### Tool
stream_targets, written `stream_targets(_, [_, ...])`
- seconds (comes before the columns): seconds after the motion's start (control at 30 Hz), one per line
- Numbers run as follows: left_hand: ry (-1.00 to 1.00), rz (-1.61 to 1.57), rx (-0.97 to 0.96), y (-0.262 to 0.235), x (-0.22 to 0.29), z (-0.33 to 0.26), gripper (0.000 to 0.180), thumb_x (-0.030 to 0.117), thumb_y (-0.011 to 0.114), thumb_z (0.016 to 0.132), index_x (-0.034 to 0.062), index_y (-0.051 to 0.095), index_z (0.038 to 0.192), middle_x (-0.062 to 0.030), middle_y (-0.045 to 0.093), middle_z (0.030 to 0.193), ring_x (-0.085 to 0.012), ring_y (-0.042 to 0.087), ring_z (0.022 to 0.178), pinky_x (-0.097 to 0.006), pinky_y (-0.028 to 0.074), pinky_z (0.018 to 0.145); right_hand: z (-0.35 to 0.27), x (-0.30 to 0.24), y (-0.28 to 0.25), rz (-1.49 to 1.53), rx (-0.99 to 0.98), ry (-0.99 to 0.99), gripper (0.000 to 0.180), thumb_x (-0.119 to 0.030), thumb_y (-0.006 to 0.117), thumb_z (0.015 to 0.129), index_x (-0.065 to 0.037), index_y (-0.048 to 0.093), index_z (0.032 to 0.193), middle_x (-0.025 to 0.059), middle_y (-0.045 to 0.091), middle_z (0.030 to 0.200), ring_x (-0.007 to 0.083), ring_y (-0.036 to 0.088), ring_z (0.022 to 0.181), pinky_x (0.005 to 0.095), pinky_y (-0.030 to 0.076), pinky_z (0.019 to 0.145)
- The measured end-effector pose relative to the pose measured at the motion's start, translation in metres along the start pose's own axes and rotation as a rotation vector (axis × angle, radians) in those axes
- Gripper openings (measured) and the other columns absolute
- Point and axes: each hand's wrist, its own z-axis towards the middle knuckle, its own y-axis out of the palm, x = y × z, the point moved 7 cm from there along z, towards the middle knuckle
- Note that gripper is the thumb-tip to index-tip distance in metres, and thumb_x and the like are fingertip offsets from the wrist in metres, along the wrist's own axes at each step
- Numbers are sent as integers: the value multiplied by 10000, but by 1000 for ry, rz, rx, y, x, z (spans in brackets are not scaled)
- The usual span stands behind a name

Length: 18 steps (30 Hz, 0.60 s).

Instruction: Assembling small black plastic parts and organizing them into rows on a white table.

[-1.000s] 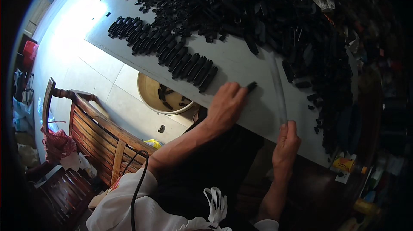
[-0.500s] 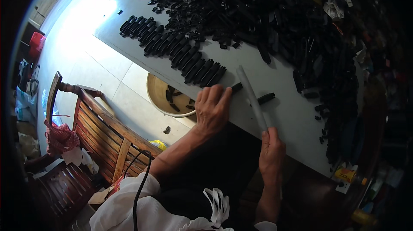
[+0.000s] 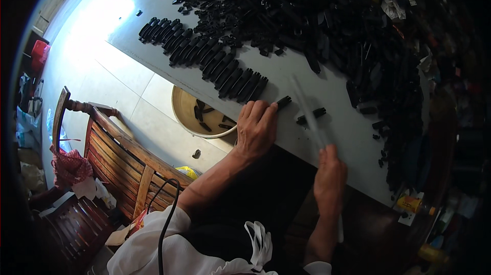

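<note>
My left hand (image 3: 257, 129) is closed at the table's near edge, its fingers around a small black plastic piece (image 3: 284, 102) whose far end sticks out past the fingertips. In my right hand (image 3: 330, 175) is a long, thin greyish-white stick (image 3: 305, 106), smeared by motion, slanting away over the table. A second black plastic piece (image 3: 318, 115) lies by the stick and is partly behind it. Beyond my left hand, several like black pieces (image 3: 208, 59) sit side by side in a long slanting row.
A big heap of loose black plastic parts (image 3: 286, 14) covers the far and right side of the white table (image 3: 286, 78). Under its left edge stands a round bucket (image 3: 180, 116) with a few black pieces inside. A wooden chair (image 3: 123, 155) is at the left.
My right hand and the stick have shifted a little to the right, and the stick is now blurred. My left hand stays on its black piece, nearly in place.
</note>
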Motion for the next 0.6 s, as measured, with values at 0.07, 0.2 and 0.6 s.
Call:
stream_targets(0.07, [-12,9,-2,1,-1,-1,289,-9,690,702,9,620,982,-108,553,865,-281,531,774,-373,429,697,-4,-1,-13,75,81,-67,207,-189,416,1014,-18,475,913,149,536,641,297,559,559,408,406,512])
stream_targets(0.2, [-10,-15,-129,15,10,3,300,52,709,730,25,630,1018,-108,552,907,-267,529,812,-372,431,700,-7,3,-22,304,214,-149,189,-163,423,1012,-25,452,887,137,472,598,273,481,504,401,335,485])
stream_targets(0.6, [-104,281,1,-18,-18,10,251,82,710,680,88,629,918,-71,510,908,-260,499,835,-376,389,724,6,-18,13,142,32,-159,222,-210,434,1013,-42,461,872,108,490,573,252,517,505,393,389,485])
